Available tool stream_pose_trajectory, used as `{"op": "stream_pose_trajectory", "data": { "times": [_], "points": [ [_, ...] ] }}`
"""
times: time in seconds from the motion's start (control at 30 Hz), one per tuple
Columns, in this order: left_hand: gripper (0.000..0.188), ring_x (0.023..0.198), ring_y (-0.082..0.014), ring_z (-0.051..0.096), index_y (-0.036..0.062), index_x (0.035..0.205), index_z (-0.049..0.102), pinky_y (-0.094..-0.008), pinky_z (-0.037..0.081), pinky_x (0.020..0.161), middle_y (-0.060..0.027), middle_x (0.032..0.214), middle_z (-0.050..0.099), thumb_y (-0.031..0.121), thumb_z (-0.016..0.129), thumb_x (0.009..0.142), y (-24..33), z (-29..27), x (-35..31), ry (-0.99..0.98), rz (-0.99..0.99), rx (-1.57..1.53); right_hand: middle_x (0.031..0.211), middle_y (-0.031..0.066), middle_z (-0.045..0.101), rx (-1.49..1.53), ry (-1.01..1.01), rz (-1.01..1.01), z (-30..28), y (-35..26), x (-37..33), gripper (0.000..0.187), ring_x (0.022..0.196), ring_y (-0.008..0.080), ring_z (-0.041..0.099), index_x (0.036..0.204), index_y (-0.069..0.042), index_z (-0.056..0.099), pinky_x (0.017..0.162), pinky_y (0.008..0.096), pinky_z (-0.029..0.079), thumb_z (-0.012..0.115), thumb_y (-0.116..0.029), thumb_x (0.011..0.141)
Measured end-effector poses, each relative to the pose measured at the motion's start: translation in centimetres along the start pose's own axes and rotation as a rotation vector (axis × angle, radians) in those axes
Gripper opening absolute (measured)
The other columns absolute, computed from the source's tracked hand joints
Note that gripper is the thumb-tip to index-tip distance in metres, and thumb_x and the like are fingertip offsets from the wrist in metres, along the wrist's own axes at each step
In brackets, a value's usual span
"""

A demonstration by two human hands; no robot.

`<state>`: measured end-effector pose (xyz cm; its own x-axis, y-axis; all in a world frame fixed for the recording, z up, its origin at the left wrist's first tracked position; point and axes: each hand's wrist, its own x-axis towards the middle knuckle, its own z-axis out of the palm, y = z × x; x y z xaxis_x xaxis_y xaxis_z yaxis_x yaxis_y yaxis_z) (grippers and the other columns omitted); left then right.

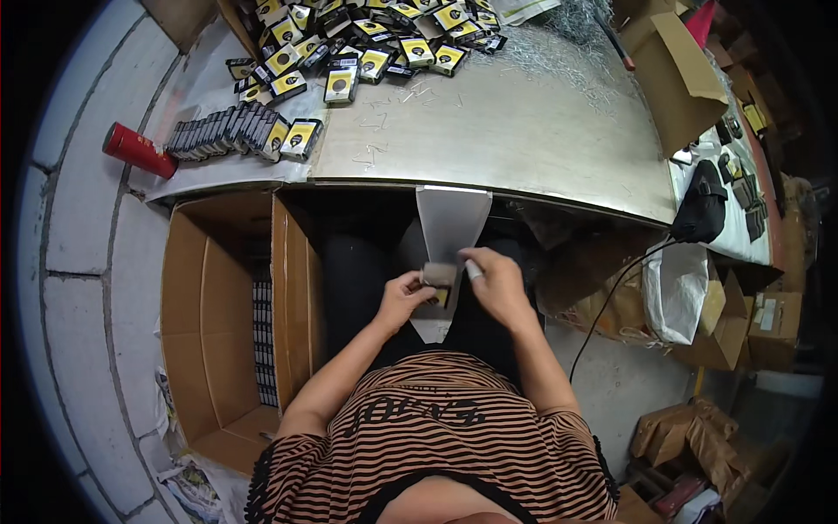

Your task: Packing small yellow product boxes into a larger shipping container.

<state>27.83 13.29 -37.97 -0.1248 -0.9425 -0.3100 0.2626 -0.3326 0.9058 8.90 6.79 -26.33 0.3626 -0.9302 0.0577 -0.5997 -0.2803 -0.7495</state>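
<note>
My left hand (401, 302) grips a small black and yellow box (442, 295) over my lap. A greyish-brown flap or piece (438, 274) stands up at the box's top, partly smeared by motion. My right hand (497, 284) is just right of the box, its fingers curled together. A whitish bit shows at its fingertips, too small to tell what it is. Beneath both hands a pale grey metal chute (454, 214) slopes from the table edge toward me.
Many like boxes (375, 61) lie heaped on the metal-topped table (489, 131). A row of boxes (227, 131) stands beside a red cylinder (140, 150). Thin wire pieces (559, 52) are piled farther back. An open carton (209, 349) with stacked boxes is at my left.
</note>
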Motion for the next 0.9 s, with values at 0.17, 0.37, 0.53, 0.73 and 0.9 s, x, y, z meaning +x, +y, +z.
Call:
{"op": "stream_pose_trajectory", "data": {
  "times": [0.17,0.37,0.53,0.73,0.9],
  "points": [
    [0.057,0.090,-0.0188,0.064,-0.0019,0.126,0.051,-0.0281,0.052,0.075,-0.0121,0.106,0.064,0.010,0.078,0.077,8.2,3.1,-3.1,0.178,0.722,0.337,0.138,0.0102,0.047,0.983,-0.374,0.093,-1.5,-2.0,0.7,0.055,0.128,0.0189,0.041,0.143,-0.002,0.037,0.109,0.0317,0.028,0.042,-0.037,0.101],
    [0.041,0.076,-0.0287,0.065,0.0014,0.100,0.057,-0.0317,0.053,0.066,-0.0127,0.087,0.063,0.021,0.080,0.072,11.4,2.2,-2.0,0.068,0.950,0.751,0.123,0.0180,0.058,1.497,-0.362,0.140,0.8,-3.9,1.5,0.057,0.112,0.0229,0.057,0.140,0.003,0.036,0.099,0.0346,0.044,0.051,-0.022,0.092],
    [0.061,0.075,-0.0130,0.064,-0.0003,0.131,0.043,-0.0247,0.051,0.065,-0.0088,0.084,0.065,0.007,0.075,0.079,10.4,2.7,-1.8,0.169,0.686,0.455,0.109,0.0159,0.066,1.324,-0.254,0.354,1.1,-3.2,1.3,0.022,0.098,0.0192,0.064,0.105,0.005,0.066,0.088,0.0299,0.051,0.057,-0.009,0.091],
    [0.075,0.065,-0.0049,0.056,0.0010,0.140,0.034,-0.0187,0.044,0.057,-0.0047,0.074,0.062,0.004,0.076,0.078,10.3,2.6,-1.5,0.158,0.507,0.399,0.093,0.0087,0.070,0.952,-0.066,0.199,1.9,-2.8,1.1,0.014,0.084,0.0137,0.064,0.095,0.001,0.071,0.079,0.0256,0.051,0.067,-0.006,0.084],
    [0.082,0.057,-0.0019,0.041,0.0009,0.138,0.038,-0.0174,0.033,0.050,0.0016,0.066,0.056,0.003,0.082,0.070,11.3,3.3,-1.9,0.189,0.453,0.453,0.080,0.0062,0.070,0.742,-0.063,0.186,0.7,-2.1,2.2,0.012,0.075,0.0096,0.062,0.089,0.002,0.072,0.070,0.0235,0.050,0.068,-0.006,0.081]
  ]
}}
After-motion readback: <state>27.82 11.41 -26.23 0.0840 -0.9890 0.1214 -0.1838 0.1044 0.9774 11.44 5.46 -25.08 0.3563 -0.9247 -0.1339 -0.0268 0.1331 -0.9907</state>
